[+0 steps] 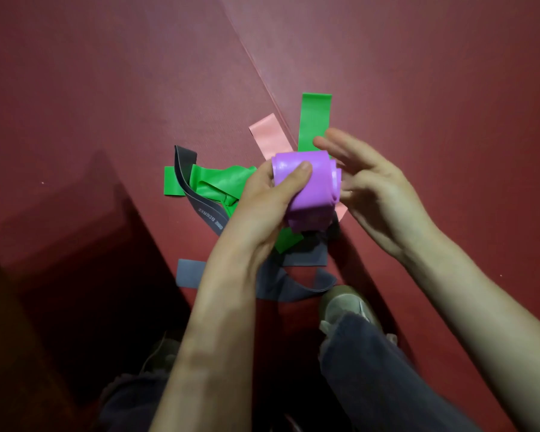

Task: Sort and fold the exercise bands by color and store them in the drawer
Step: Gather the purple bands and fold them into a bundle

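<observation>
My left hand (262, 201) grips a folded purple band (312, 188), thumb pressed on its top. My right hand (368, 185) is beside the band's right end, fingers spread and flat against the folded edge. Below them on the red floor lies a loose pile: a green band (219, 182) at the left, another green band (314, 120) pointing away, a pink band (268, 132), a dark grey band with white print (200, 207), and a blue-grey band (293, 285) nearest me. No drawer is in view.
Red mats (418, 73) cover the floor, with a seam running diagonally from the top middle to the pile. My shoe (346, 307) and trouser legs stand at the bottom. A dark shadow covers the lower left.
</observation>
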